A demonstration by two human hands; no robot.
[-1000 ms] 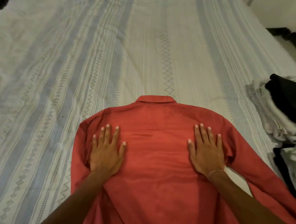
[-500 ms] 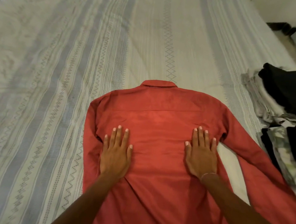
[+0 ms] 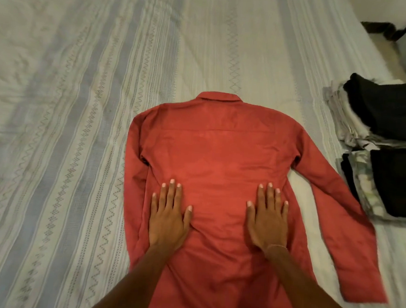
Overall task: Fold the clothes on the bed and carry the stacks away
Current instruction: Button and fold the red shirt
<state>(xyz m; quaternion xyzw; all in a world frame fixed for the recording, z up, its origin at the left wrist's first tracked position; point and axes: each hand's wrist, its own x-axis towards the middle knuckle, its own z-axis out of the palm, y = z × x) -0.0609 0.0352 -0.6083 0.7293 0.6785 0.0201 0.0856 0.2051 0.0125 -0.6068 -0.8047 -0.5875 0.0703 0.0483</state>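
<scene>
Here, red shirt (image 3: pixel 217 152) back-up beneath both hands, left hand (image 3: pixel 168 217) and right hand (image 3: pixel 267 222) fingers straight, flat on it.

Illumination is dim, warm and diffuse, with no glare and no single visible source; the bedspread (image 3: pixel 83 126) reads grey-green under it. Soft shadows sit beneath both forearms on the red shirt (image 3: pixel 220 160), and the dark folded clothes (image 3: pixel 389 152) at the right edge lose almost all detail. Sharpness is moderate at centre, the shirt cuff (image 3: pixel 365 292) and the right margin show motion blur, and the bedspread stripes bow outward toward the frame edges from wide-angle distortion.
</scene>
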